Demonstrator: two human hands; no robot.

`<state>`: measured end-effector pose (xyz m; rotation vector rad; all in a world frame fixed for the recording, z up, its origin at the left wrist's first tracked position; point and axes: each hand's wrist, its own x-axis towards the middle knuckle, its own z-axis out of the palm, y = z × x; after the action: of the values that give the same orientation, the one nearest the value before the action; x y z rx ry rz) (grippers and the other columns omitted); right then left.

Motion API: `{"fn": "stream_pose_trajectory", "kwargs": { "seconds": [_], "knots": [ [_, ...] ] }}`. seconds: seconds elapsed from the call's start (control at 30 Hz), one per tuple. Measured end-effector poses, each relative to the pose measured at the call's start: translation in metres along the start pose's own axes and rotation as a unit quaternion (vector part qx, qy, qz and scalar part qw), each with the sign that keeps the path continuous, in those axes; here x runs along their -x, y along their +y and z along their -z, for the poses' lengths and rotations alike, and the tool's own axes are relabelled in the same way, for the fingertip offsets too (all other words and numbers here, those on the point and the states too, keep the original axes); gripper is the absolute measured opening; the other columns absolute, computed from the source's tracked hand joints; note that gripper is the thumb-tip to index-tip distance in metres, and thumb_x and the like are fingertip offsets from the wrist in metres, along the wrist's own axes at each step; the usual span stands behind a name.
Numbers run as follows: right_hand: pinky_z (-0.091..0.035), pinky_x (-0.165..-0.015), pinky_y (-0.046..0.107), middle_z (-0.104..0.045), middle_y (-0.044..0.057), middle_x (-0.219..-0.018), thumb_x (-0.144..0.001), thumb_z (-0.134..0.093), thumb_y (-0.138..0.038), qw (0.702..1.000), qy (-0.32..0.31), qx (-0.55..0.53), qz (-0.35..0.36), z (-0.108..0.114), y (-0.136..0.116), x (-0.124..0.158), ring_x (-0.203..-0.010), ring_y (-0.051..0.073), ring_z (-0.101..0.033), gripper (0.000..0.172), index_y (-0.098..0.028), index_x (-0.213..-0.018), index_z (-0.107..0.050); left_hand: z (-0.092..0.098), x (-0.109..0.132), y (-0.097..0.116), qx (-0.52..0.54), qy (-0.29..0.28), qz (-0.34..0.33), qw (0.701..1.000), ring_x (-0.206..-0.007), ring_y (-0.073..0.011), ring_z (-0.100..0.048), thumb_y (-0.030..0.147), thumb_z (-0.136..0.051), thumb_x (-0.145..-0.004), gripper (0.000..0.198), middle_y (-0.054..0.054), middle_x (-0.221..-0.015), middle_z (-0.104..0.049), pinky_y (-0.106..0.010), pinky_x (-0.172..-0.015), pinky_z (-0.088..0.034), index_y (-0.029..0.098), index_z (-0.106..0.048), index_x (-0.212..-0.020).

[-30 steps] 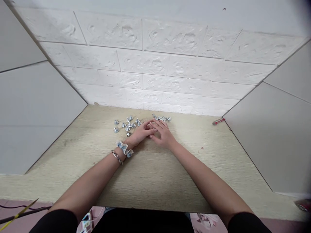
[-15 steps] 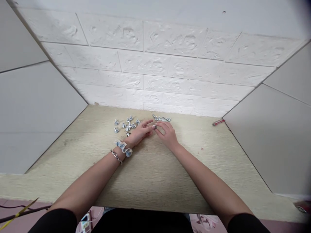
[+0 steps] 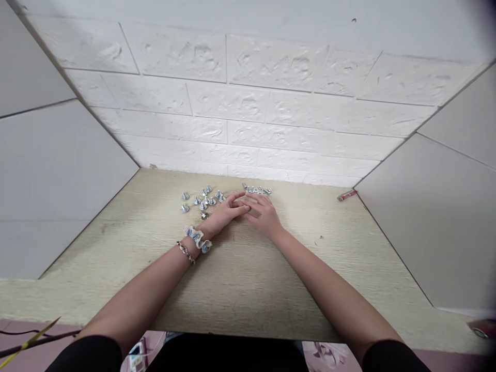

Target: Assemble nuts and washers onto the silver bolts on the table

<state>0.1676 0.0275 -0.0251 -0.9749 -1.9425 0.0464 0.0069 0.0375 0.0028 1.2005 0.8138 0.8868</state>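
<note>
My left hand (image 3: 227,213) and my right hand (image 3: 266,216) meet above the middle of the table, fingertips touching. Between the left thumb tip and the right fingers is a small metal fastener (image 3: 248,208), nearly covered; whether it is a bolt or a nut I cannot tell. Beside the left hand stand several silver bolts (image 3: 203,205) with washers, most with their shanks upward. One dark-centred fastener (image 3: 204,216) lies closest to the left wrist. Just beyond the fingertips is a row of loose bolts and small hardware (image 3: 258,190).
The pale wooden table (image 3: 248,279) runs back to a white brick-patterned wall (image 3: 248,129). Grey panels stand at the left (image 3: 70,191) and right (image 3: 437,217). A red-and-silver tool (image 3: 346,195) lies at the right panel's foot. Another red object (image 3: 482,329) sits at the right edge.
My hands have closed in on each other, and the fastener that showed between the fingertips is now mostly hidden. The left hand has shifted slightly, uncovering more of the nearby bolts.
</note>
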Motion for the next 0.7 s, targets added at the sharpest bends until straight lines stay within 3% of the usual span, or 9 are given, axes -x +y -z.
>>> {"fn": "stream_pose_trajectory", "kwargs": {
  "seconds": [0.1,0.2,0.33,0.57,0.7],
  "knots": [
    [-0.048,-0.091,0.042,-0.066,0.007,-0.110,-0.081,-0.062,-0.032,0.999,0.038,-0.012,-0.019,0.0009,-0.0012,-0.0005,-0.102,0.021,-0.060,0.021,-0.024,-0.099,-0.070,0.0021,-0.0011,0.0012,0.061,0.041,0.031,0.997,-0.065,-0.0077,-0.055,0.030,-0.076,-0.067,0.067,-0.002,-0.083,-0.063,-0.019,-0.057,-0.040,0.017,-0.049,-0.127],
    [-0.049,-0.089,0.040,-0.067,0.007,-0.102,-0.081,-0.059,-0.028,0.996,0.081,-0.019,-0.041,0.0017,-0.0033,-0.0002,-0.098,0.020,-0.061,0.012,-0.023,-0.081,-0.070,0.0030,-0.0019,0.0036,0.104,0.087,0.038,0.990,-0.059,-0.0051,-0.050,0.029,-0.077,-0.066,0.062,0.000,-0.082,-0.061,-0.017,-0.048,-0.034,0.018,-0.053,-0.122],
    [-0.050,-0.088,0.039,-0.064,0.007,-0.099,-0.080,-0.059,-0.027,0.995,0.091,-0.016,-0.048,0.0022,-0.0052,-0.0001,-0.097,0.020,-0.060,0.010,-0.022,-0.074,-0.065,0.0023,-0.0018,0.0048,0.106,0.101,0.039,0.988,-0.058,-0.0045,-0.048,0.028,-0.077,-0.065,0.059,0.001,-0.079,-0.058,-0.017,-0.045,-0.031,0.019,-0.055,-0.119],
    [-0.048,-0.093,0.041,-0.062,0.008,-0.102,-0.082,-0.057,-0.028,0.998,0.047,-0.004,-0.049,0.0023,-0.0040,0.0004,-0.103,0.021,-0.057,0.012,-0.022,-0.090,-0.063,0.0028,-0.0007,0.0007,0.009,0.013,0.018,1.000,-0.060,-0.0078,-0.049,0.032,-0.075,-0.068,0.072,0.000,-0.078,-0.061,-0.021,-0.053,-0.034,0.019,-0.045,-0.132],
    [-0.047,-0.096,0.042,-0.061,0.007,-0.110,-0.080,-0.058,-0.025,0.999,0.006,0.011,-0.045,0.0018,-0.0039,0.0028,-0.108,0.022,-0.055,0.020,-0.023,-0.099,-0.065,0.0012,0.0011,0.0007,-0.030,-0.048,0.004,0.998,-0.078,-0.0133,-0.058,0.029,-0.074,-0.069,0.071,-0.003,-0.088,-0.064,-0.026,-0.071,-0.042,0.019,-0.046,-0.133]
  ]
}}
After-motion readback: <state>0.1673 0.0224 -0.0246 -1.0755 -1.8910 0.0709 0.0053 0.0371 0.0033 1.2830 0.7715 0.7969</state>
